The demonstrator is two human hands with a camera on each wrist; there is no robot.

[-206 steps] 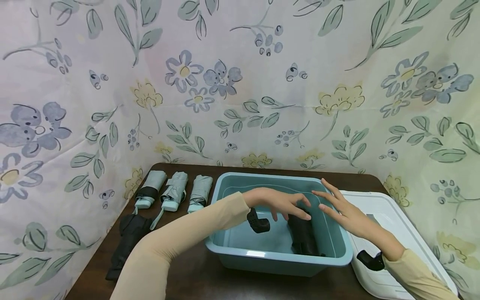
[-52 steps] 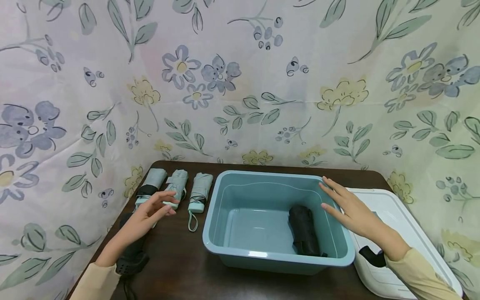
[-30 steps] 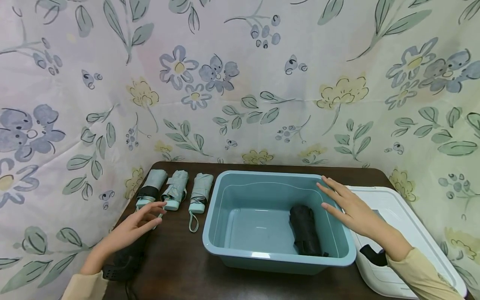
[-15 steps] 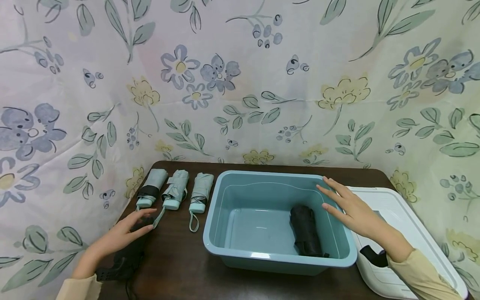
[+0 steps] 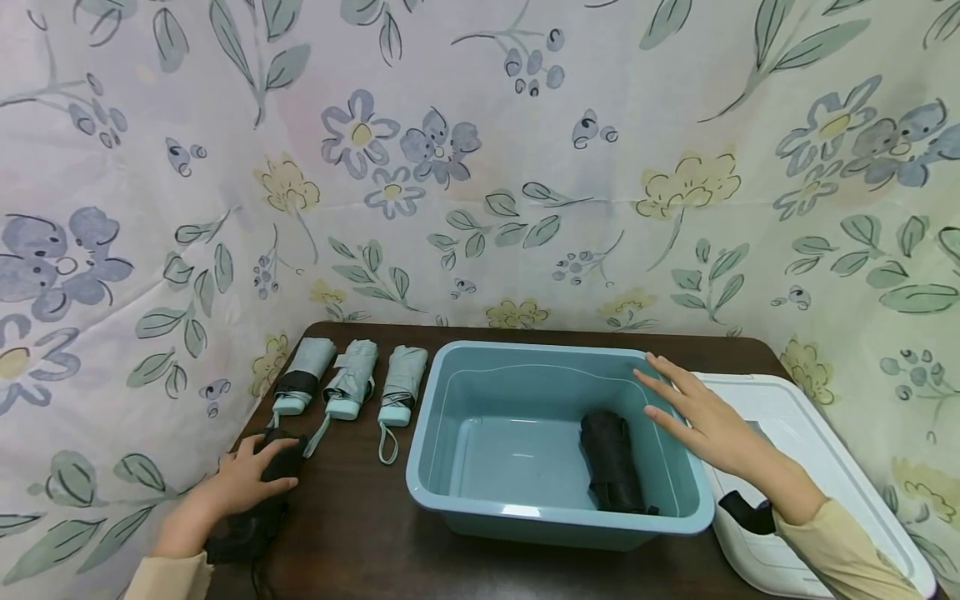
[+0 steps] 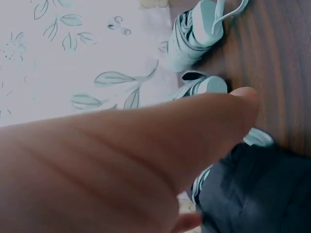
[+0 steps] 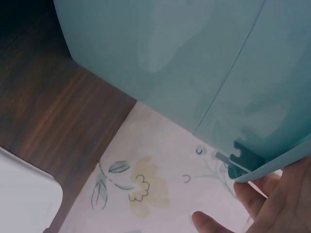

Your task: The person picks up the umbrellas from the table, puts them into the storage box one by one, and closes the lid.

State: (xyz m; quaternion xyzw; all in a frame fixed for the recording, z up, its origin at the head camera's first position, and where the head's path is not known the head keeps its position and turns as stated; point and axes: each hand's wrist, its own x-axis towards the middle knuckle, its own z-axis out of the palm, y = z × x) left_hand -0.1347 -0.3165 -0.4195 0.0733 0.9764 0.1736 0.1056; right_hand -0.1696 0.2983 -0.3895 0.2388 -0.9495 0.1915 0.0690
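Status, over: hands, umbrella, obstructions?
Left hand spread over black umbrella, contact unclear. Right hand at rim of bin. Second black umbrella inside. Three pale umbrellas close beyond left hand.

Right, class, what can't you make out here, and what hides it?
Head view: part of the black fabric folded umbrella, covered by the left hand.
Head view: white plastic lid, partly behind the right forearm.
Left wrist view: same umbrella, cut off by the right and bottom edges.
Right wrist view: light-blue plastic tub, cut off by frame edges.
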